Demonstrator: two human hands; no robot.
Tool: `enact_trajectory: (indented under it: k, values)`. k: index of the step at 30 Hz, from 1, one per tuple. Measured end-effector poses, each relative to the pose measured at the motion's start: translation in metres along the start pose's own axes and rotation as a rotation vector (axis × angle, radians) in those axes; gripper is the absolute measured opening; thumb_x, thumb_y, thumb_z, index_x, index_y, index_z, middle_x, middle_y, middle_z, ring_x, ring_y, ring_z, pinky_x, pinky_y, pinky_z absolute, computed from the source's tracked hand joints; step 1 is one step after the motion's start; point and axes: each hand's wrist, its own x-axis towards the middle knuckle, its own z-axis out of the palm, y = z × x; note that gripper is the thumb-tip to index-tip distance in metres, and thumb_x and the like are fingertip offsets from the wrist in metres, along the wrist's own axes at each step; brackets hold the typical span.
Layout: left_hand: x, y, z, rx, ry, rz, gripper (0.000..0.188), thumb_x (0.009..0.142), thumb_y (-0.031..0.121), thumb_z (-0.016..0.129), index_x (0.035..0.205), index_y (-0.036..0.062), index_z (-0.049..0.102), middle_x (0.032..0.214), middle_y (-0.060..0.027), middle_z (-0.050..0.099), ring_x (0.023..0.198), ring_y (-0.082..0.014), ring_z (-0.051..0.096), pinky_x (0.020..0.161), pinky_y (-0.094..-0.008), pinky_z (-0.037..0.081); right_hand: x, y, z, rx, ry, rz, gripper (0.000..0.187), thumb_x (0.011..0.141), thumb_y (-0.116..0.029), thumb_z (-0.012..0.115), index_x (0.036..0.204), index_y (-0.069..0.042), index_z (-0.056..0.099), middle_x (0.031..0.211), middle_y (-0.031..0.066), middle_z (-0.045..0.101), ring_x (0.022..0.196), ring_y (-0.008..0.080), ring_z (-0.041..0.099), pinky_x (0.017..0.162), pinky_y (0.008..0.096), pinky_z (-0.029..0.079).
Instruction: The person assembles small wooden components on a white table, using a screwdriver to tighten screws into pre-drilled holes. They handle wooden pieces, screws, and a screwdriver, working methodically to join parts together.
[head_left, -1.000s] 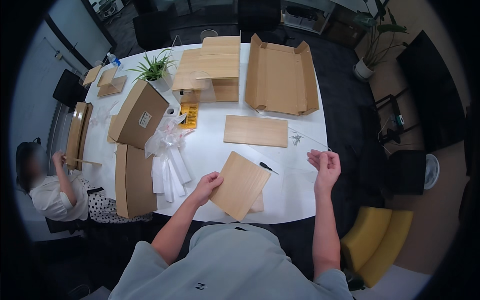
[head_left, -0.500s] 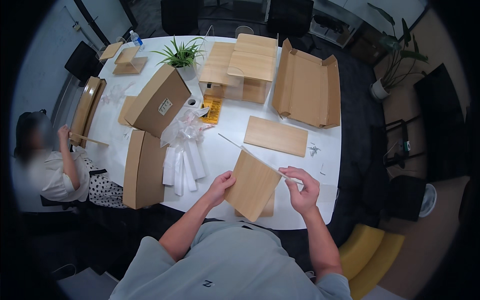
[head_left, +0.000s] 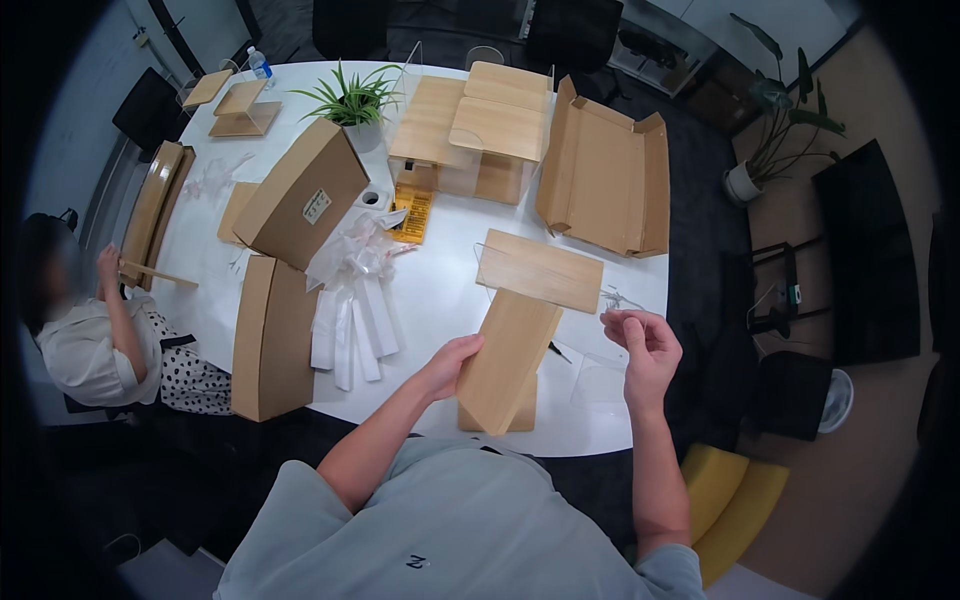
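My left hand [head_left: 452, 368] grips a light wooden board [head_left: 505, 355] by its left edge, holding it tilted above the near table edge. A faint clear outline, perhaps a transparent panel, shows by the board's far end. Under it lies a smaller wooden board [head_left: 525, 410], partly covered. My right hand [head_left: 650, 350] is over the table to the right, fingers curled together beside a small pile of screws [head_left: 614, 299]; whatever is between the fingertips is too small to make out. A dark, thin tool [head_left: 560, 352] lies between the held board and a clear panel [head_left: 600, 385].
Ahead lie a wooden board [head_left: 540, 270], an open carton [head_left: 610, 180] and assembled wood-and-clear shelves [head_left: 475, 120]. Leftward are cardboard boxes [head_left: 275, 335], white foam strips [head_left: 355, 335], plastic wrap [head_left: 360, 250], a yellow packet [head_left: 412, 212] and a potted plant [head_left: 350, 105]. Another person [head_left: 110, 330] sits left.
My right hand has let go of the board's right edge and moved right toward the screws. The board has turned in my left hand. The whole view has shifted slightly.
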Motion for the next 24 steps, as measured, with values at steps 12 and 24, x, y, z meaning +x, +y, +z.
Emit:
enact_trajectory:
  k: [12,24]
  values:
    - [-0.008,0.007,0.009,0.501,0.174,0.288,0.032,0.103,0.028,0.059,0.123,0.0024,0.057,0.114,-0.0075,0.068,0.098,-0.0185,0.068,0.087,-0.0362,0.054,-0.006,-0.015,0.001,0.09,0.094,0.012,0.011,0.102,-0.004,0.059,0.104,0.005,0.066,0.098,0.0149,0.075,0.095,0.0221,0.074,0.087,0.0349,0.061]
    - [-0.015,0.059,0.073,1.486,0.309,0.736,0.023,0.093,0.018,0.067,0.098,-0.0015,0.058,0.119,-0.0252,0.064,0.102,-0.0376,0.067,0.084,-0.042,0.054,0.008,-0.028,0.022,-0.644,-0.057,-0.339,0.011,0.09,-0.005,0.071,0.097,0.003,0.072,0.086,0.019,0.073,0.075,0.0348,0.072,0.067,0.0358,0.055]
